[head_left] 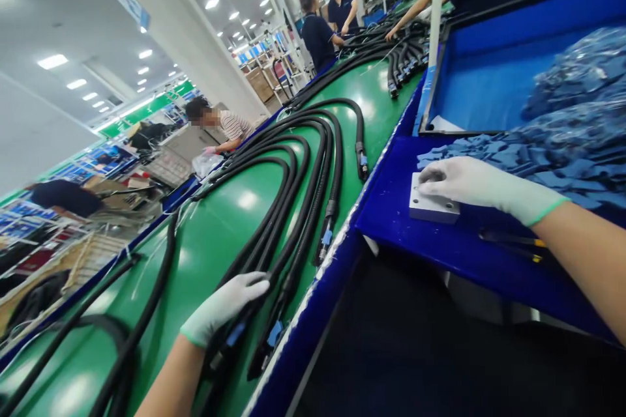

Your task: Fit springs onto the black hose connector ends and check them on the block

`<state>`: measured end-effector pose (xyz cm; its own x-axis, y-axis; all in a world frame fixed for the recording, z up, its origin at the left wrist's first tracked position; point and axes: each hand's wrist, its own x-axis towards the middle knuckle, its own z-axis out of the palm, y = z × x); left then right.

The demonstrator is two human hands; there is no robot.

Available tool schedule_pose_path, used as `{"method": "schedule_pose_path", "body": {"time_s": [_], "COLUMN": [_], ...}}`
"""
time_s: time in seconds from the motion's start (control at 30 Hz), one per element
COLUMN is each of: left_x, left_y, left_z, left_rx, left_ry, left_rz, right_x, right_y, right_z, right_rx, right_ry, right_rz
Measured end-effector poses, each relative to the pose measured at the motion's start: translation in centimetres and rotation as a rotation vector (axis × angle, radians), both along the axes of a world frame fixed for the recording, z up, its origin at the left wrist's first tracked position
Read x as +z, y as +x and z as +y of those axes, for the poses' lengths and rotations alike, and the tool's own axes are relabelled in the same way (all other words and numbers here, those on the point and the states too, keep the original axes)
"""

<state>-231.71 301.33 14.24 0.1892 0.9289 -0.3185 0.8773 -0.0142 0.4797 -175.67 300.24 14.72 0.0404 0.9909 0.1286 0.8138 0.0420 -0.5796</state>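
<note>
Green tabletop (pixel 229 208) nearest; blue side table (pixel 386 202) to its right. Black hoses (pixel 313 210) lie under the left hand (pixel 225 306), long axis running forward; left hand nearer, grip unclear. Right hand (pixel 474 186), fingers bent, touches pale block (pixel 433 210); pinch hidden.

Reaching up with the bare left forearm (pixel 171 374), angling the white-gloved left hand (pixel 225 305) over the green table (pixel 235 208), inside its near edge, palm down, fingers close together and gently bent. Slanting the bare right forearm (pixel 581 267) in over the blue desk (pixel 381 208), holding the likewise gloved right hand (pixel 469 187) beyond the front left corner, back upward, fingers curled downward.
</note>
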Motion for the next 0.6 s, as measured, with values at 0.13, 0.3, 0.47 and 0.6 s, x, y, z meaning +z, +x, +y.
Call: {"method": "schedule_pose_path", "body": {"time_s": [0.13, 0.3, 0.47, 0.6], "left_x": [-2.6, -3.5, -4.3, -5.6], "left_y": [-2.3, -5.0, -6.6, -7.7], "left_z": [-1.3, -2.3, -2.1, -2.7], "left_rx": [0.085, 0.103, 0.137, 0.204], "left_ry": [0.130, 0.010, 0.105, 0.051], "left_rz": [0.346, 0.387, 0.275, 0.297], "right_x": [-0.1, -0.2, 0.2, 0.2], "right_y": [0.0, 0.1, -0.1, 0.1], "right_z": [-0.1, -0.2, -0.3, -0.5], "right_rx": [-0.021, -0.039, -0.009, 0.015], "right_ry": [-0.030, -0.027, -0.060, -0.038], "right_rz": [-0.006, -0.001, -0.009, -0.004]}}
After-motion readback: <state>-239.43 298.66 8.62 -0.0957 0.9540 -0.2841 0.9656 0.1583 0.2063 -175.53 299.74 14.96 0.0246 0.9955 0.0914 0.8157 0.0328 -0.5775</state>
